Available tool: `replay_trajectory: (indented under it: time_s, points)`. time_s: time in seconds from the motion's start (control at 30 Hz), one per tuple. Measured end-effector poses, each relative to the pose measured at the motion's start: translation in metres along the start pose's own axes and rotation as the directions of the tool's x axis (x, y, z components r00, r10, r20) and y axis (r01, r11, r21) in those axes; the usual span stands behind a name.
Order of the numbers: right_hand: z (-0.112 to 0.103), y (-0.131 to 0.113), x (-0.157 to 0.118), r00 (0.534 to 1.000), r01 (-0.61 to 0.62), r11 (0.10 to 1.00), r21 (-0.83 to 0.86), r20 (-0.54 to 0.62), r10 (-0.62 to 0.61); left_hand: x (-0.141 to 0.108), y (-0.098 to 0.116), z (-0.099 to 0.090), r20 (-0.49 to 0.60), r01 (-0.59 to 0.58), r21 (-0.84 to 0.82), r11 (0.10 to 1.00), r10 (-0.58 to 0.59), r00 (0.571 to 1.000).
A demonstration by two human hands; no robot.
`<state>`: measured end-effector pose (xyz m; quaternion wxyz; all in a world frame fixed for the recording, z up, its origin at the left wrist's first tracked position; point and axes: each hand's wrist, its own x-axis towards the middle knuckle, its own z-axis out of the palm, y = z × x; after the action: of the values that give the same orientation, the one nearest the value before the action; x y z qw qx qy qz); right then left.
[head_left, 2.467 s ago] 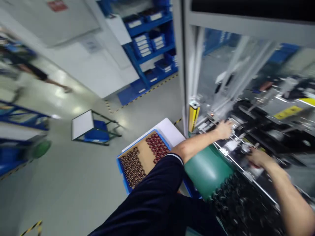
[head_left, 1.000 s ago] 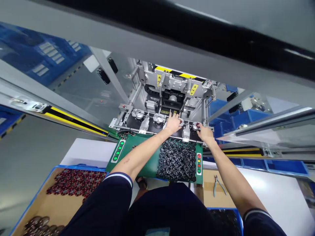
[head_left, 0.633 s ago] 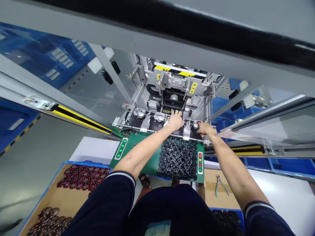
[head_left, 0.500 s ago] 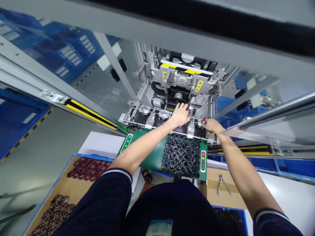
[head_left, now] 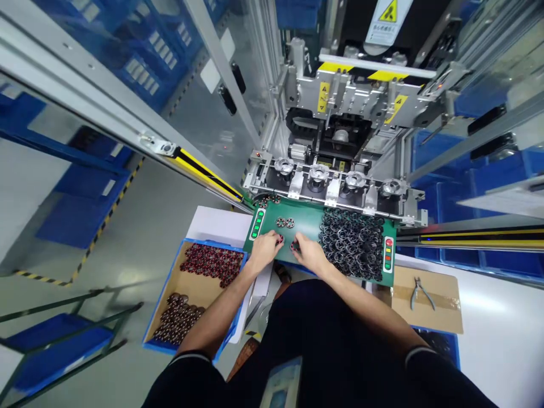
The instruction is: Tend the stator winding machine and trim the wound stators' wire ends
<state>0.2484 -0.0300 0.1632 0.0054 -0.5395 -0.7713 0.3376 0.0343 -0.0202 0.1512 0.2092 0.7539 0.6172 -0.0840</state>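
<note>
My left hand [head_left: 266, 248] is closed, pinching a small ring-shaped stator with dark red windings [head_left: 280, 239] over the front of the green board [head_left: 266, 215]. Beside it, my right hand [head_left: 312, 253] also has its fingers closed on a similar dark red stator [head_left: 294, 246], partly hidden by the fingertips. Two copper-coloured stators [head_left: 285, 222] lie side by side on the board just beyond both hands. To the right of my right hand, a heap of black rings [head_left: 352, 243] covers that part of the board.
Behind the board stands a machine with several round metal fixtures [head_left: 318, 173]. A blue-edged tray [head_left: 187, 279] at lower left holds red and copper stators. Pliers [head_left: 419, 292] lie on cardboard at right. Button strips [head_left: 388, 253] flank the board; yellow-black rails [head_left: 208, 177] run alongside.
Both hands have drawn back from the machine's fixtures to the front of the green board, each with a red stator. The camera view has shifted, showing more of the machine.
</note>
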Motion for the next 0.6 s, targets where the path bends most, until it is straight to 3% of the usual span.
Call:
replay_trajectory:
  time_s: [0.1, 0.23, 0.47, 0.6]
  points:
    - [0.024, 0.000, 0.042, 0.996, -0.085, 0.996, -0.034, 0.003, 0.085, 0.012, -0.002, 0.026, -0.015, 0.081, -0.073, 0.994, -0.083, 0.996]
    - [0.036, 0.005, 0.072, 0.990, -0.140, 0.987, -0.084, 0.010, 0.141, 0.035, -0.004, 0.041, -0.028, 0.118, -0.167, 0.979, -0.125, 0.992]
    - [0.041, -0.020, 0.109, 0.990, -0.142, 0.986, -0.085, -0.007, 0.142, 0.056, -0.031, 0.027, -0.055, 0.126, -0.200, 0.972, -0.140, 0.989]
    - [0.041, -0.029, 0.100, 0.995, -0.102, 0.994, -0.047, -0.021, 0.101, 0.045, -0.046, 0.015, -0.071, 0.112, -0.192, 0.975, -0.128, 0.989]
